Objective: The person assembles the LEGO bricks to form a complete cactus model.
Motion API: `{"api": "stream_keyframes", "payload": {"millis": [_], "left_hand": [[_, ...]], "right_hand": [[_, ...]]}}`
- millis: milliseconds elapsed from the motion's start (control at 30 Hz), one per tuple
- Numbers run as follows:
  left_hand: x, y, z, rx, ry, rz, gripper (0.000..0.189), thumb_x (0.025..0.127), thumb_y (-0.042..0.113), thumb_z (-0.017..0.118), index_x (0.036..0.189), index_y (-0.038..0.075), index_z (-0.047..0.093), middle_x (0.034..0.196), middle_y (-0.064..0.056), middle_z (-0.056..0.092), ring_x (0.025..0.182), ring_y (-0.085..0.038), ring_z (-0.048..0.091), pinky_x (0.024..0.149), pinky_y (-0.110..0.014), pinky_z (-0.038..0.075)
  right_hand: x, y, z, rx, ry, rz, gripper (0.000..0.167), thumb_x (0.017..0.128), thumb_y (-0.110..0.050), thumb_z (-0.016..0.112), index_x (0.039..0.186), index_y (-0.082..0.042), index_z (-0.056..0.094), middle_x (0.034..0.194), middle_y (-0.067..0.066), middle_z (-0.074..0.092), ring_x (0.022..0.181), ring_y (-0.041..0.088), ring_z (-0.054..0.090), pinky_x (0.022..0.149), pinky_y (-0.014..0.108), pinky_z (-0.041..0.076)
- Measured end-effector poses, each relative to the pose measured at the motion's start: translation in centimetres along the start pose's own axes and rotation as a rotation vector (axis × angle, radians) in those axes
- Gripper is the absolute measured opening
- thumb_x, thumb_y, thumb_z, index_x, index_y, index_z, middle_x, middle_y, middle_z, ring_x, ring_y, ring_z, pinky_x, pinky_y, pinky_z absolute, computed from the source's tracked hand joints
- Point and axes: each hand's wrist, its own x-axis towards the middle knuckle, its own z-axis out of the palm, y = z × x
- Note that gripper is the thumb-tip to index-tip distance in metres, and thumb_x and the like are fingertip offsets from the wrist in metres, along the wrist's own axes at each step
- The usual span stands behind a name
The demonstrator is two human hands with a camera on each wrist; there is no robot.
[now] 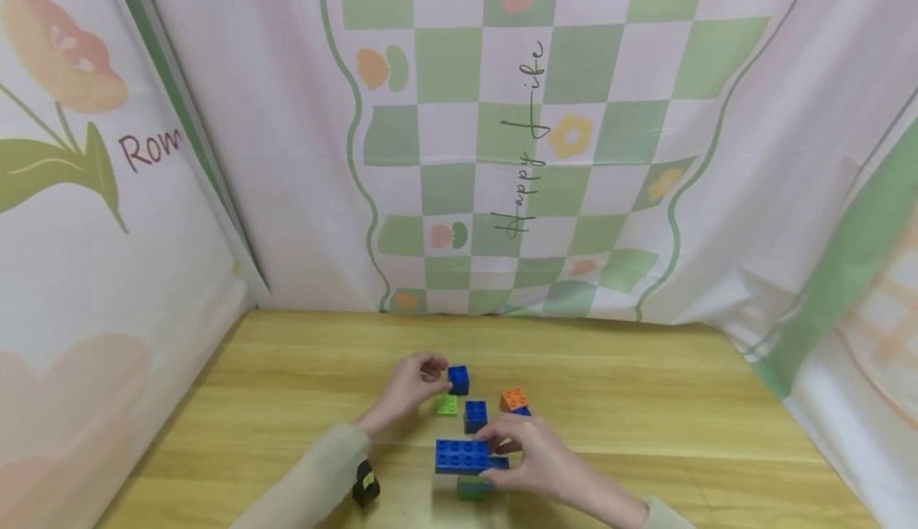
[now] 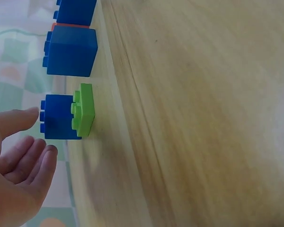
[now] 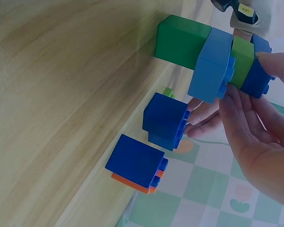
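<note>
My right hand (image 1: 534, 453) grips the long dark blue brick (image 1: 461, 456) at the top of a stack, thumb on one side and fingers on the other. Below that brick, the right wrist view shows a light green brick (image 3: 241, 61), a lighter blue brick (image 3: 210, 66) and a dark green brick (image 3: 182, 42) at the bottom. My left hand (image 1: 409, 385) is beside a small dark blue brick (image 1: 458, 380) at the back, its thumb and loosely bent fingers apart with nothing between them. A thin lime green brick (image 1: 447, 405) lies just in front of that blue brick.
Another dark blue brick (image 1: 476, 417) stands behind the stack. To its right, an orange brick (image 1: 513, 399) sits on a blue one. A black device with a yellow label (image 1: 366, 483) is at my left wrist. Printed curtains (image 1: 301, 154) border the wooden table (image 1: 645, 401).
</note>
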Motion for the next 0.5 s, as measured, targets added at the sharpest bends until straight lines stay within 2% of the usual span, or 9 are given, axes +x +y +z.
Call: {"api": "stream_keyframes", "payload": {"millis": [233, 500], "left_hand": [[0.33, 0.22, 0.0, 0.025, -0.014, -0.039, 0.037, 0.086, 0.013, 0.075, 0.118, -0.002, 0.063, 0.113, -0.015, 0.069, 0.101, -0.025, 0.066, 0.088, -0.036, 0.06], [0.67, 0.11, 0.38, 0.033, -0.04, -0.024, 0.041, 0.084, 0.015, 0.077, 0.118, -0.003, 0.062, 0.113, -0.015, 0.069, 0.101, -0.025, 0.066, 0.087, -0.035, 0.06]], "right_hand": [[0.09, 0.0, 0.03, 0.008, -0.005, 0.008, 0.034, 0.08, -0.016, 0.08, 0.11, -0.004, 0.069, 0.104, 0.011, 0.071, 0.091, 0.01, 0.07, 0.079, 0.016, 0.058], [0.02, 0.04, 0.11, -0.003, 0.002, -0.003, 0.034, 0.08, -0.016, 0.08, 0.11, -0.004, 0.068, 0.104, 0.01, 0.071, 0.091, 0.009, 0.07, 0.079, 0.017, 0.059]]}}
